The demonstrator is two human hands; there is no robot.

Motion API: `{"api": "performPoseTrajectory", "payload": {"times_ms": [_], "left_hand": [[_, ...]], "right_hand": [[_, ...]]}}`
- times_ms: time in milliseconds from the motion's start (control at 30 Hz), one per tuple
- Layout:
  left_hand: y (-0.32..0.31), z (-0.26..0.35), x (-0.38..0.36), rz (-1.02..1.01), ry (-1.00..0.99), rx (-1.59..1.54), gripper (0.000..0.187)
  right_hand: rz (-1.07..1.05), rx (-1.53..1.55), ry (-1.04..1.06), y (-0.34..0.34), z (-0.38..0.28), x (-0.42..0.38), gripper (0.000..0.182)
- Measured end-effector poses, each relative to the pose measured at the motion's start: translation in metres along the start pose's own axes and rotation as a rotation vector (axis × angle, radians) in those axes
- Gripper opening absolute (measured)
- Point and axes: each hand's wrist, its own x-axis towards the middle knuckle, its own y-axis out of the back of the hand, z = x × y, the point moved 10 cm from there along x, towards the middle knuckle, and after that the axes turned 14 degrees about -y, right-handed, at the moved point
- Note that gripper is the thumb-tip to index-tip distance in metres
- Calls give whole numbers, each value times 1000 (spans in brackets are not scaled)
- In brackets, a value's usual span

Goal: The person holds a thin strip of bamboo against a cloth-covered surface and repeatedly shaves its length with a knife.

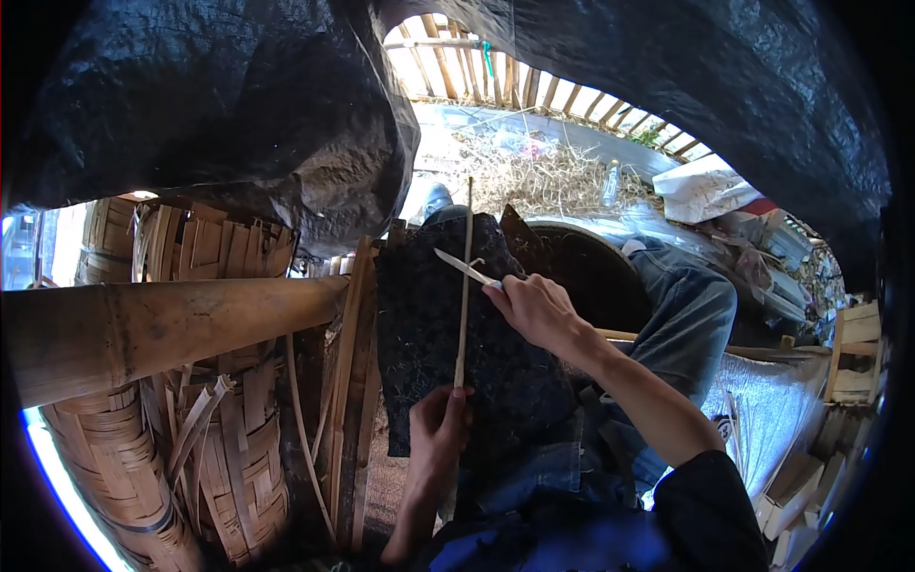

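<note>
My left hand (438, 431) is closed around the lower part of a thin bamboo strip (464, 329), which points up and away from me. In my right hand (541, 310) is a knife (457, 262), its handle mostly hidden by the fingers. The blade lies across the strip above its middle, and a small curl of shaving shows beside it. Beneath the strip, a dark cloth (419, 334) dotted with shavings covers my lap.
A thick bamboo pole (172, 329) juts in from the left, before woven bamboo baskets (114, 467). Dark plastic sheeting (210, 95) hangs overhead. Straw (524, 176) and a clear bottle (611, 183) lie beyond my legs. Wood pieces (796, 486) are stacked at right.
</note>
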Motion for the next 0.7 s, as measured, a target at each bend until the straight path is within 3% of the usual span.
{"api": "performPoseTrajectory", "payload": {"times_ms": [133, 200, 333, 400, 500, 700], "left_hand": [[0, 3, -16, -20, 10, 28, 29], [1, -1, -25, -42, 41, 80, 28], [9, -12, -33, 19, 122, -49, 28], [9, -14, -28, 28, 135, -98, 28], [11, -15, -27, 14, 137, -125, 29], [5, -14, -30, -28, 112, -96, 29]], "right_hand": [[29, -1, 7, -7, 3, 20, 46], [-101, 47, -114, -13, 17, 43, 48], [-93, 205, -22, -9, 11, 39, 46], [-174, 180, -75, -16, 17, 25, 49], [-92, 184, 167, -4, 1, -7, 47], [-80, 83, 125, -3, 4, -8, 49]]}}
